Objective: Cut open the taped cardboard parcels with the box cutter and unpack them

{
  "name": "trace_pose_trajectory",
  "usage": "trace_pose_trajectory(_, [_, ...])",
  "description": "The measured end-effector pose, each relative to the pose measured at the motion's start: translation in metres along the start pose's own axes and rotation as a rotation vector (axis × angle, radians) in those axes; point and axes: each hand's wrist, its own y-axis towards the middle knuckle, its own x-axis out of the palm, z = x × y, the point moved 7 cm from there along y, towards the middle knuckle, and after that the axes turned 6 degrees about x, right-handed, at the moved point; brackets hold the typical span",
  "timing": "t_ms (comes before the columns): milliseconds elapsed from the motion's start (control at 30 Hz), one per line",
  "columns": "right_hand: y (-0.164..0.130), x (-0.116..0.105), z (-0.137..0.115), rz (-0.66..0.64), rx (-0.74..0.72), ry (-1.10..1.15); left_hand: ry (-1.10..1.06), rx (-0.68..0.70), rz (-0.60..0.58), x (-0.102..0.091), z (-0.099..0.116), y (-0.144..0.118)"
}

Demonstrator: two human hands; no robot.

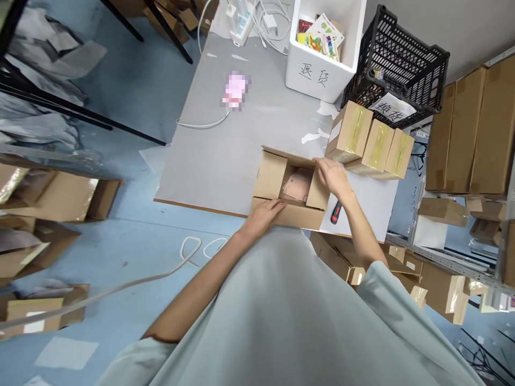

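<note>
A small cardboard box (300,216) stands at the table's near edge with its top flaps spread. Inside it lies a pinkish item (298,185) with a smooth surface; its kind is not clear. My left hand (263,219) grips the near flap at its left part, fingers bent over the edge and thumb hidden. At the far right corner, my right hand (333,176) has its fingers closed round the flaps. A red and black tool handle (336,213) lies on the table just right of the box, below my right wrist.
Three taped cartons (376,143) stand right of the box. Behind them are a black plastic crate (396,64) and a white foam bin (314,78) holding packets. A blurred pink device (235,90) lies on the grey table (209,161), joined to a cable. Shelved cartons (493,128) line the right.
</note>
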Motion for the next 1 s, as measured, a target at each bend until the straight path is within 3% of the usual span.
trace_pose_trajectory(100, [0.036, -0.001, 0.021, 0.077, 0.094, 0.018, 0.188, -0.002, -0.049, 0.004, -0.002, 0.021])
trace_pose_trajectory(200, [0.07, 0.013, 0.035, 0.089, 0.191, 0.056, 0.325, 0.033, -0.099, 0.006, 0.0, 0.04])
trace_pose_trajectory(300, [0.074, 0.028, 0.034, 0.048, 0.307, 0.058, 0.365, 0.108, -0.141, 0.01, 0.004, 0.05])
trace_pose_trajectory(367, [0.057, 0.03, 0.015, 0.074, 0.292, 0.032, 0.364, 0.175, -0.129, 0.012, 0.009, 0.052])
trace_pose_trajectory(433, [0.03, 0.035, -0.017, 0.076, 0.162, -0.003, 0.368, 0.233, -0.119, 0.012, 0.014, 0.055])
trace_pose_trajectory(533, [-0.019, 0.058, -0.065, -0.098, -0.1, -0.066, 0.409, 0.25, -0.188, 0.014, 0.017, 0.06])
trace_pose_trajectory(600, [-0.048, 0.069, -0.077, -0.184, -0.163, -0.101, 0.449, 0.231, -0.239, 0.011, 0.018, 0.059])
trace_pose_trajectory(667, [-0.071, 0.068, -0.075, -0.172, -0.142, -0.088, 0.47, 0.23, -0.233, -0.001, 0.022, 0.053])
trace_pose_trajectory(767, [-0.104, 0.046, -0.054, -0.032, -0.031, 0.01, 0.429, 0.22, -0.11, -0.032, 0.024, 0.034])
trace_pose_trajectory(900, [-0.143, 0.025, -0.019, 0.111, 0.212, 0.1, 0.391, 0.01, 0.073, -0.076, 0.005, 0.007])
trace_pose_trajectory(1000, [-0.156, 0.029, -0.012, 0.129, 0.298, 0.117, 0.369, -0.076, 0.066, -0.08, 0.0, 0.011])
